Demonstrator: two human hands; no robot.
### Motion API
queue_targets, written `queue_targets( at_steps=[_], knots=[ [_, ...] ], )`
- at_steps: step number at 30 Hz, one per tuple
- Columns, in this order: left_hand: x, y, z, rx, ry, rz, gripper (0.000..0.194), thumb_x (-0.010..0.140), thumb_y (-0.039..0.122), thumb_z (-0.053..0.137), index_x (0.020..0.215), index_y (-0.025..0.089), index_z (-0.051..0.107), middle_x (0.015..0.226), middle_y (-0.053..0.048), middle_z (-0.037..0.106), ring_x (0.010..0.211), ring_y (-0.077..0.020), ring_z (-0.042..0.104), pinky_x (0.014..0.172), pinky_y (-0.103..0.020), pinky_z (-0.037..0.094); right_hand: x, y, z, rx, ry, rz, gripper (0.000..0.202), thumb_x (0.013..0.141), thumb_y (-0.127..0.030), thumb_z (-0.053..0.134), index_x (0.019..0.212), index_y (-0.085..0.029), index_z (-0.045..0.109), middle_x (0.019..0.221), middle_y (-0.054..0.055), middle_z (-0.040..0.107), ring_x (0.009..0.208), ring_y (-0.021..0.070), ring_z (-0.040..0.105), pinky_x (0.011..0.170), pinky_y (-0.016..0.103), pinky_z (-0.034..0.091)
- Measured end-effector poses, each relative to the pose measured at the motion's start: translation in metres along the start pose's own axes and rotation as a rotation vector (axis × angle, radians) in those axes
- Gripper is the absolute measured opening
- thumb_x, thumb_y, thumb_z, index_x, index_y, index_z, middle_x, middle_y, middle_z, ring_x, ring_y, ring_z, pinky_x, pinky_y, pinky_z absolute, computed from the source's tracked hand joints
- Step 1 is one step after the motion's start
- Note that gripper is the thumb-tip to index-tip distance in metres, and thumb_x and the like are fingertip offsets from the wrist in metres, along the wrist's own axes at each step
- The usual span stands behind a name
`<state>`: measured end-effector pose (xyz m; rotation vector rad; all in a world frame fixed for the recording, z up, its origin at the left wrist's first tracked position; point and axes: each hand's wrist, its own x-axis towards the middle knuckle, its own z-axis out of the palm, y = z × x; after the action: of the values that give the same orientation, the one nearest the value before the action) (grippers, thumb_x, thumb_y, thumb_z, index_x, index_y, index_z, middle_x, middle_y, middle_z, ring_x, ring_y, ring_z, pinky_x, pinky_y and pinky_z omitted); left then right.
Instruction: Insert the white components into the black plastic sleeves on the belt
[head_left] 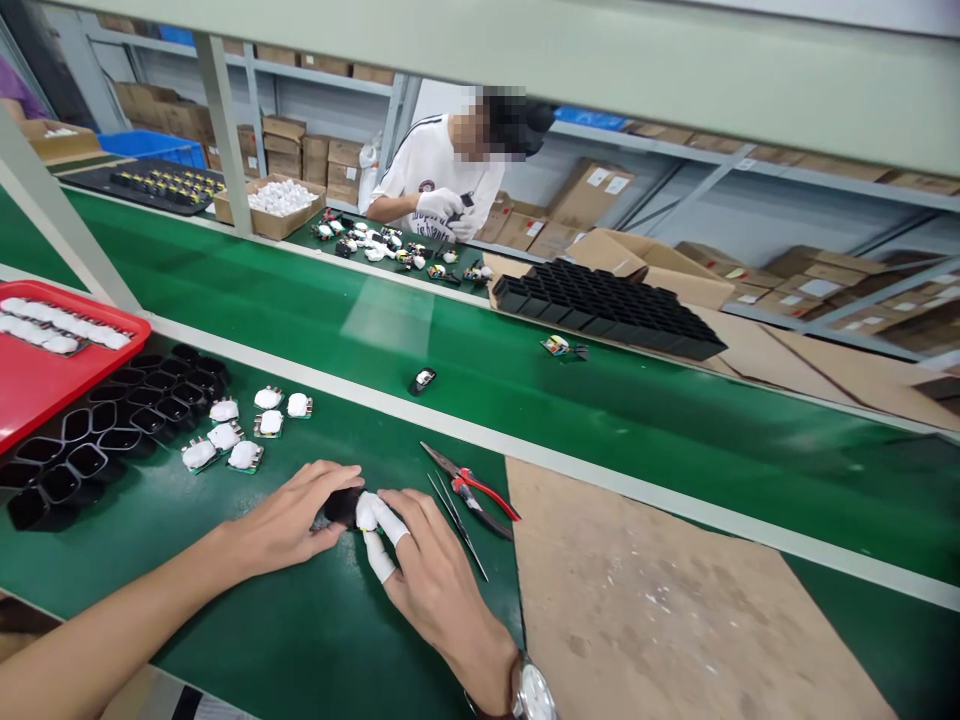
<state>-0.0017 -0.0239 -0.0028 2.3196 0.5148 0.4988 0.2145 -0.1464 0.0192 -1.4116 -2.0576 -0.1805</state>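
Observation:
My left hand is closed round a small black plastic housing on the green bench. White finger cots cover two fingertips of my right hand, which pinches a small circuit board with a white top against the housing's right end. My fingers hide most of the board, and I cannot tell how far inside it sits. To the left lie several loose white-topped circuit boards. Beside my right hand are metal tweezers and red-handled pliers.
Rows of black housings and a red tray stand at the left. A cardboard sheet covers the right side. Beyond a pale rail, the green belt carries a housing. A gloved co-worker works opposite.

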Motion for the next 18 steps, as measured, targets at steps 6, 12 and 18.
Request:
queue_targets(
  at_steps=[6, 12, 18],
  knots=[
    [0.002, 0.002, -0.004, -0.022, 0.003, 0.002, 0.065, 0.099, 0.015, 0.063, 0.156, 0.03, 0.036, 0.145, -0.011, 0.06, 0.134, -0.027, 0.057, 0.115, -0.049, 0.05, 0.003, 0.001, -0.005, 0.074, 0.0, 0.027, 0.04, 0.097, -0.006, 0.058, 0.134, -0.019, 0.055, 0.129, 0.015, 0.066, 0.115, 0.0296, 0.063, 0.093, 0.048, 0.062],
    [0.003, 0.002, -0.005, -0.016, 0.027, 0.021, 0.059, 0.1, 0.02, 0.064, 0.154, 0.03, 0.041, 0.144, -0.011, 0.062, 0.134, -0.0275, 0.058, 0.113, -0.049, 0.052, 0.006, 0.0, -0.011, 0.076, -0.005, 0.024, 0.032, 0.098, -0.006, 0.056, 0.127, -0.019, 0.057, 0.126, 0.014, 0.067, 0.113, 0.0289, 0.062, 0.091, 0.047, 0.062],
    [0.002, 0.001, -0.003, -0.01, 0.001, 0.019, 0.058, 0.102, 0.021, 0.063, 0.154, 0.03, 0.041, 0.147, -0.012, 0.058, 0.137, -0.0268, 0.056, 0.115, -0.049, 0.051, 0.006, -0.001, -0.01, 0.063, -0.011, 0.015, 0.024, 0.098, -0.006, 0.056, 0.119, -0.017, 0.059, 0.126, 0.015, 0.067, 0.112, 0.0295, 0.061, 0.09, 0.048, 0.062]
  ],
)
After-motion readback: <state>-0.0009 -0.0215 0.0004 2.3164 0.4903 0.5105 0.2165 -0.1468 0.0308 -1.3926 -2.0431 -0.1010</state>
